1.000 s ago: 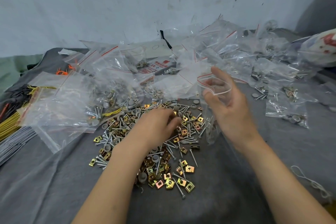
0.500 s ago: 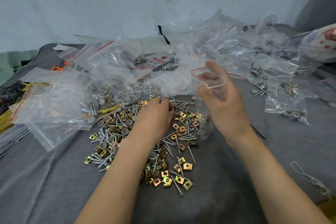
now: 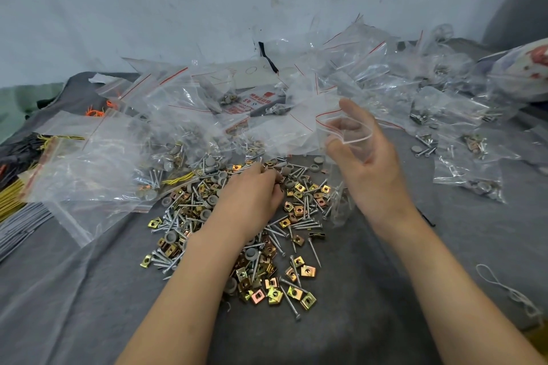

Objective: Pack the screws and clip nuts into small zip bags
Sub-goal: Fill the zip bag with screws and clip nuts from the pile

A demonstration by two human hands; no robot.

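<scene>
Filled bags (image 3: pixel 430 109) crowd behind the right hand's (image 3: pixel 374 176) zip bag (image 3: pixel 340 207).

My left hand (image 3: pixel 255 197) lies palm down on the heap of screws (image 3: pixel 305 224) and clip nuts (image 3: pixel 308 271). Its fingers are curled into the parts; whether they grip any cannot be seen. My right hand (image 3: pixel 370 169), just to the right and raised, pinches a small zip bag (image 3: pixel 345 132) at its red-lined mouth, which stands open. The bag's body hangs down beside the palm. Grey round caps (image 3: pixel 170 236) are mixed into the heap left of my left wrist. Beyond both hands lies a drift of clear zip bags (image 3: pixel 166 127), some holding parts. A white cord loop (image 3: pixel 504 290) lies on the grey-covered desk (image 3: pixel 385 290), right of my right forearm.
</scene>
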